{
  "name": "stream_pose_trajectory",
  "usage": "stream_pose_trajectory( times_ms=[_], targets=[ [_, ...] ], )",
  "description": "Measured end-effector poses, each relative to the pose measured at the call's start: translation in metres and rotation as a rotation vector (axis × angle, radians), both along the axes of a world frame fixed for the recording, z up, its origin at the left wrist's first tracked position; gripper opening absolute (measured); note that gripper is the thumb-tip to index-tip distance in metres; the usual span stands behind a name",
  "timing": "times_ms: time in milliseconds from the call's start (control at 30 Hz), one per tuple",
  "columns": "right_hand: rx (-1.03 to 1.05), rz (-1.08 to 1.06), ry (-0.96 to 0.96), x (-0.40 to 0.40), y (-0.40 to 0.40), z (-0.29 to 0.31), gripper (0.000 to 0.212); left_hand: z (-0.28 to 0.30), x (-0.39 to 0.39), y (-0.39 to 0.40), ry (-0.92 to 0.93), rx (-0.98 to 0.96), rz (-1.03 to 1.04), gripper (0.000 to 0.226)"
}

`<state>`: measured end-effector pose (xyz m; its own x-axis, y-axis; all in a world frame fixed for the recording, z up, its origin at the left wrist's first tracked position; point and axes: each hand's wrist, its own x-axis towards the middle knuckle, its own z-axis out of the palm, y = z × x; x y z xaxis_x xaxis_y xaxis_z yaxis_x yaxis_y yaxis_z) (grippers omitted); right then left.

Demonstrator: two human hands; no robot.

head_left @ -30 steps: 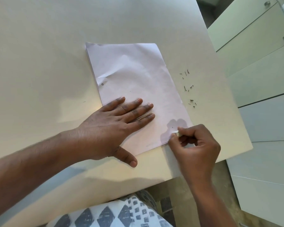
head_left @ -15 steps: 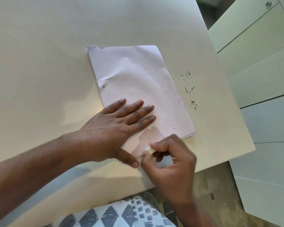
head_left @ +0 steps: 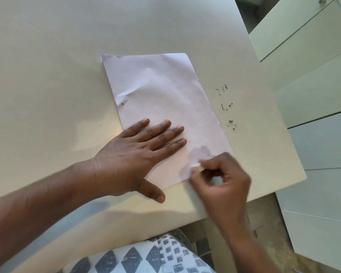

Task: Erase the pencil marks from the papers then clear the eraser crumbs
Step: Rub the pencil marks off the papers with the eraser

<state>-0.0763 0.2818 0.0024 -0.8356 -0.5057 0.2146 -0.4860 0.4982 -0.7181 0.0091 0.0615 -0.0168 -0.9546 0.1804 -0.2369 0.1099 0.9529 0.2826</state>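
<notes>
Pale beige smooth counter [head_left: 47, 75] filling most of the head view, with light grey-green cabinet fronts [head_left: 313, 79] with small metal knobs off to the right and a patch of stone-look floor [head_left: 268, 229] below the counter's near edge. Lying on the counter slightly askew, a thin stack of white rectangular paper sheets [head_left: 161, 99], top sheet creased near its left edge beside a small dark round spot. Left hand [head_left: 134, 158] laid flat on the lower left part of the stack, fingers [head_left: 165, 133] straight and spread a little, palm down and pressing the sheets, thumb stretched out over the bare counter just off the paper's near edge. Right hand [head_left: 222, 184] blurred at the stack's lower right corner, fingers curled and pinching a small white eraser [head_left: 196, 165] between thumb and forefinger, its tip at the paper's surface close to the near edge. Faint grey smudge or shadow on the sheet just above the eraser. Scattered on the bare counter just right of the stack and apart from both hands, small dark eraser crumbs [head_left: 227, 107] in three loose clusters. At the bottom edge, white cloth with grey diamond and square print [head_left: 142, 259] over the person's lap.
</notes>
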Motion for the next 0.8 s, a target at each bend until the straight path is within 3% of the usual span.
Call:
stream_pose_trajectory(
  times_ms=[100, 267, 333, 433, 600, 800],
  targets=[
    [0.04, -0.134, 0.119, -0.02, 0.01, 0.006, 0.029, 0.003, -0.001, 0.001, -0.021, -0.017, -0.007, 0.125],
    [-0.008, 0.154, 0.02, 0.031, -0.017, -0.002, 0.024, 0.001, 0.001, 0.001, 0.024, -0.014, -0.003, 0.127],
    [0.009, 0.084, 0.006, 0.012, -0.006, -0.003, 0.026, 0.0, 0.001, 0.001, 0.024, -0.004, 0.003, 0.127],
    [0.061, -0.103, 0.143, -0.015, 0.009, 0.003, 0.027, 0.002, 0.0, 0.001, -0.007, -0.002, -0.002, 0.127],
    [0.012, 0.168, 0.16, 0.041, -0.019, -0.004, 0.018, 0.002, 0.002, 0.001, 0.019, -0.026, 0.007, 0.12],
    [0.065, -0.021, 0.191, -0.001, 0.004, 0.0, 0.024, 0.006, -0.002, 0.002, -0.061, -0.055, -0.013, 0.126]
  ],
)
